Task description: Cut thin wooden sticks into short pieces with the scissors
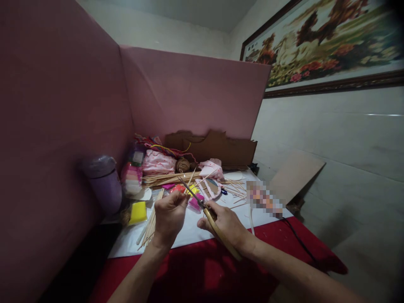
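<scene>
My left hand (169, 215) is closed in a pinch on a thin wooden stick (191, 176) that points up and away. My right hand (224, 224) grips a tool with long tan handles (221, 235); its dark metal blades (189, 187) reach to the stick near my left fingertips. It looks like a pair of scissors or shears. Both hands hover over a white sheet (195, 229) on a red tablecloth (202, 269).
Bundles of wooden sticks (167, 178) and loose sticks (150, 225) lie on the sheet, with a twine ball (182, 165), pink cloth (158, 162), a yellow block (138, 211), a purple lidded container (104, 181) and cardboard (217, 148). Pink partitions (189, 90) enclose the left and back.
</scene>
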